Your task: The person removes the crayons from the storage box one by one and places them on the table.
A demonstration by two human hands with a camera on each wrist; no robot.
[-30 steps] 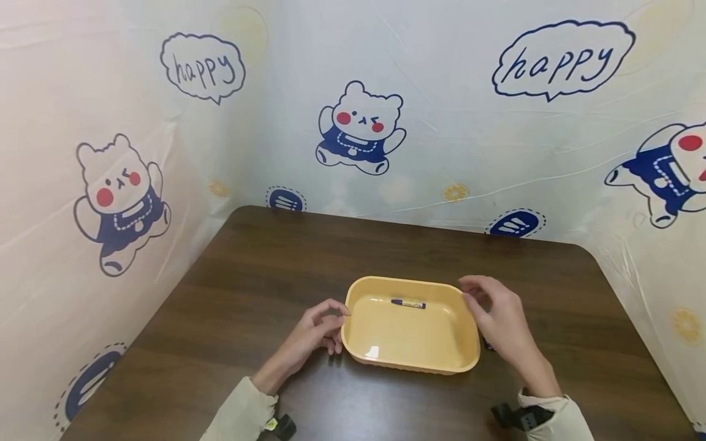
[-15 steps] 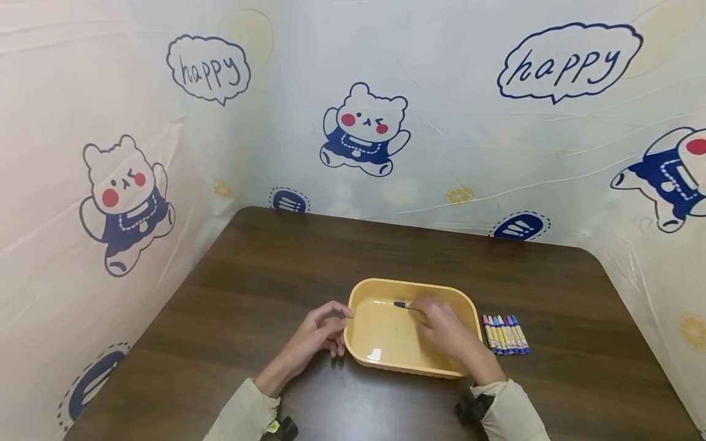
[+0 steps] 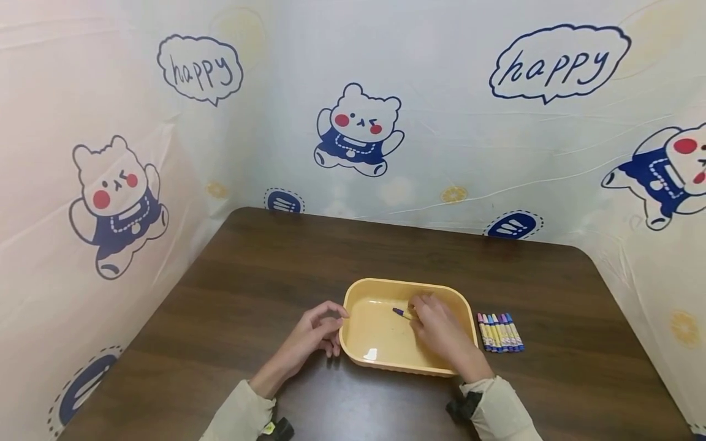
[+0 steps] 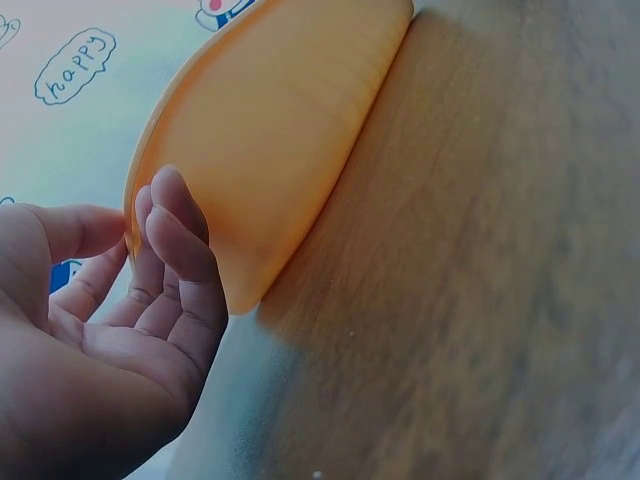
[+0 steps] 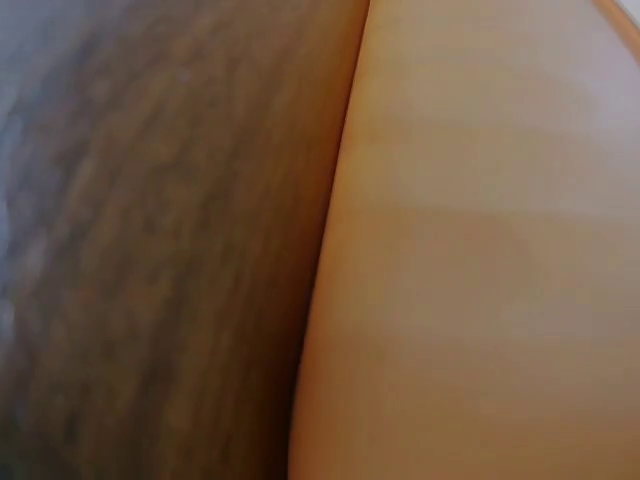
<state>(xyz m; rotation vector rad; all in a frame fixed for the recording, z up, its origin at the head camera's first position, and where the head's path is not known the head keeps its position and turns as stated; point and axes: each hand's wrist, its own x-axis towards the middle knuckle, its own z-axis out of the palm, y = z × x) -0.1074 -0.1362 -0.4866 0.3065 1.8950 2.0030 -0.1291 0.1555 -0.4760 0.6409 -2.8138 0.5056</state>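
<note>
A yellow plastic basin (image 3: 386,352) stands on the table. At its left rim, my left hand (image 3: 309,337) pinches the edge with thumb and fingers; the left wrist view also shows this hand (image 4: 120,310) against the basin's outer wall (image 4: 270,130). My right hand (image 3: 441,331) reaches inside the basin and pinches a blue-tipped crayon (image 3: 401,313), whose far end is hidden by the fingers. Right of the basin, several crayons (image 3: 499,332) lie side by side in a row. The right wrist view shows only basin wall (image 5: 480,250) and tabletop, without the hand.
The dark wooden table (image 3: 298,257) extends around the basin on all sides. A pale cloth (image 3: 441,122) with cartoon bears and "happy" bubbles hangs behind it and along both sides.
My right hand has moved left from beside the basin's right rim into the basin and onto the crayon, which has turned slightly. The crayon row is now uncovered. My left hand stays put.
</note>
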